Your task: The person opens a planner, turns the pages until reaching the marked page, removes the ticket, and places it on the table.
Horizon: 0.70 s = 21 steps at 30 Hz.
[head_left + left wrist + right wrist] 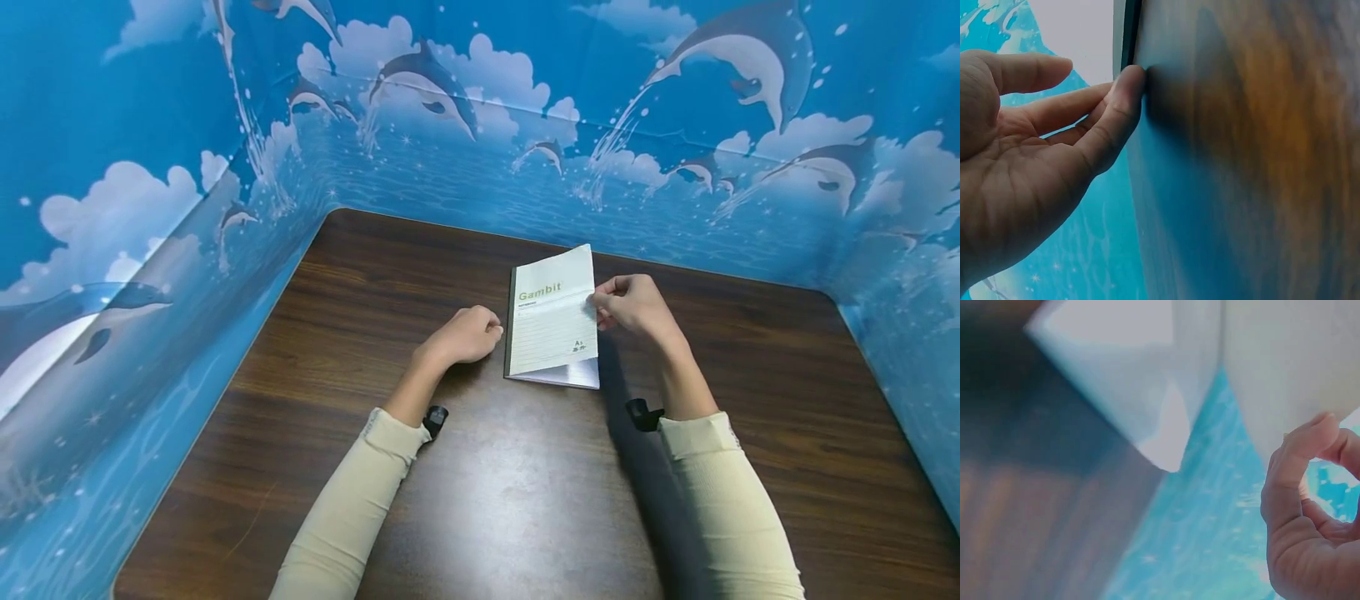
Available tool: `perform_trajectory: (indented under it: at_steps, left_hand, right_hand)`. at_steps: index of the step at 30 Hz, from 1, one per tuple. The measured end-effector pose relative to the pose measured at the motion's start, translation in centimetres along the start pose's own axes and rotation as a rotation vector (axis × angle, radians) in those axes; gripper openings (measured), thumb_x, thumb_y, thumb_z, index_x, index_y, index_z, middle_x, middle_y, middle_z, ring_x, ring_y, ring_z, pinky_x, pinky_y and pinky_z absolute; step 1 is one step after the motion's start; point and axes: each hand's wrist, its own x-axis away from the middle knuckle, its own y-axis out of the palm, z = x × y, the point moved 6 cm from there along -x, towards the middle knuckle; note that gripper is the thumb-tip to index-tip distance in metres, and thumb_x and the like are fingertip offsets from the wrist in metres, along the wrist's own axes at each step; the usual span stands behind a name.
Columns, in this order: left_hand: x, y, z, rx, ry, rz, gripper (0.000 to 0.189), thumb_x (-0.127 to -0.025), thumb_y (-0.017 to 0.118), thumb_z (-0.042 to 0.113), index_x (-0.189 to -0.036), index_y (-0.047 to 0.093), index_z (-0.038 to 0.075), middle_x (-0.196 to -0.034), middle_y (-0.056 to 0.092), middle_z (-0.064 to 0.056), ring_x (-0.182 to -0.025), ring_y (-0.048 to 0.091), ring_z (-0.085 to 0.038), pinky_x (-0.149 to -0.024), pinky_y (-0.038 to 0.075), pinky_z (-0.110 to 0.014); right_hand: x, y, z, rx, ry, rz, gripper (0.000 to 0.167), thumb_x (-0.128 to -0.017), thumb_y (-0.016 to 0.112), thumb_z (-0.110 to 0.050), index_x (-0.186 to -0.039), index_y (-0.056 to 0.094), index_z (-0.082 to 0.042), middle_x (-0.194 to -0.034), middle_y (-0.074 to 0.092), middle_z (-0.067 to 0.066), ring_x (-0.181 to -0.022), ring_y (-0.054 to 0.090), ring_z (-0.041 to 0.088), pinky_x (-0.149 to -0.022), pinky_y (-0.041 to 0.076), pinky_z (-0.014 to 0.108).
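A pale notebook [553, 312] marked "Gambit", with a dark spine along its left side, lies on the table. My right hand [633, 307] pinches the right edge of its front cover between thumb and fingers. That cover is raised, and white pages show beneath at the near edge. In the right wrist view the lifted cover [1297, 356] stands apart from the pages [1129, 362]. My left hand [463, 335] rests beside the spine, holding nothing. The left wrist view shows its thumb apart from loosely bent fingers [1125, 94], with a fingertip at the tabletop by the spine.
The dark wood-grain table [360, 283] has rounded far corners. Blue cloth [480, 183] printed with dolphins and clouds hangs along its far, left and right sides. Black straps with small devices [645, 414] sit at both wrists.
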Motion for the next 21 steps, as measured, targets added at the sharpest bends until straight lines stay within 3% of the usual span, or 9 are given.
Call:
perform_trajectory:
  at_steps: [3, 7, 10, 12, 16, 18, 21]
  left_hand:
    - [0.3, -0.6, -0.3, 0.004, -0.031, 0.005, 0.037, -0.115, 0.044, 0.019, -0.132, 0.067, -0.004, -0.072, 0.049, 0.0, -0.069, 0.045, -0.015, -0.09, 0.045, -0.039]
    - [0.5, -1.2, -1.1, 0.025, -0.061, -0.005, 0.037, -0.115, 0.044, 0.02, -0.132, 0.067, -0.004, -0.065, 0.046, 0.001, -0.06, 0.041, -0.014, -0.09, 0.046, -0.04]
    - [0.6, -1.7, -1.6, 0.034, -0.064, -0.011, 0.034, -0.116, 0.044, 0.021, -0.126, 0.067, -0.002, -0.064, 0.044, 0.002, -0.058, 0.038, -0.013, -0.083, 0.045, -0.038]
    - [0.8, -2.1, -2.0, 0.035, -0.063, -0.009, 0.032, -0.116, 0.044, 0.022, -0.11, 0.067, 0.001, -0.064, 0.042, 0.002, -0.057, 0.037, -0.013, -0.076, 0.043, -0.036]
    - [1.2, -3.1, -2.4, 0.056, -0.066, 0.005, 0.037, -0.117, 0.043, 0.024, -0.084, 0.052, 0.011, -0.064, 0.039, 0.001, -0.057, 0.035, -0.014, -0.067, 0.037, -0.034]
    - [1.6, -3.7, -2.6, 0.081, -0.065, 0.011, 0.038, -0.117, 0.043, 0.025, -0.085, 0.055, 0.009, -0.068, 0.045, -0.001, -0.059, 0.04, -0.015, -0.067, 0.04, -0.033]
    - [2.1, -4.6, -3.0, 0.174, -0.065, 0.009, 0.036, -0.118, 0.041, 0.022, -0.101, 0.064, -0.001, -0.082, 0.058, -0.008, -0.068, 0.053, -0.018, -0.071, 0.051, -0.033]
  right_hand:
    - [0.2, -0.3, -1.8, 0.027, -0.043, 0.01, 0.026, -0.105, 0.06, -0.014, -0.114, 0.068, 0.009, -0.091, 0.07, 0.015, -0.069, 0.072, 0.014, -0.07, 0.065, 0.032]
    - [0.4, 0.0, -4.4, 0.077, -0.079, -0.005, 0.024, -0.104, 0.059, -0.015, -0.108, 0.068, 0.007, -0.09, 0.072, 0.016, -0.065, 0.074, 0.012, -0.066, 0.064, 0.029]
    - [0.4, 0.7, -6.4, 0.133, -0.091, -0.017, 0.023, -0.103, 0.057, -0.016, -0.105, 0.069, 0.004, -0.08, 0.074, 0.013, -0.061, 0.074, 0.012, -0.066, 0.064, 0.031]
    - [0.3, 1.4, -7.6, 0.158, -0.105, -0.023, 0.022, -0.102, 0.057, -0.016, -0.103, 0.069, 0.002, -0.076, 0.074, 0.01, -0.059, 0.074, 0.011, -0.068, 0.065, 0.033]
    - [0.1, 3.1, -9.9, 0.172, -0.17, -0.041, 0.021, -0.104, 0.058, -0.017, -0.1, 0.068, 0.001, -0.076, 0.075, 0.011, -0.058, 0.074, 0.013, -0.073, 0.066, 0.041]
    - [-0.1, 4.0, -10.8, 0.172, -0.195, -0.052, 0.022, -0.105, 0.06, -0.019, -0.099, 0.068, 0.0, -0.076, 0.074, 0.011, -0.059, 0.074, 0.013, -0.075, 0.066, 0.043]
    - [-0.3, 5.4, -11.9, 0.18, -0.226, -0.07, 0.023, -0.105, 0.062, -0.022, -0.097, 0.068, -0.002, -0.081, 0.075, 0.014, -0.061, 0.074, 0.014, -0.071, 0.066, 0.039]
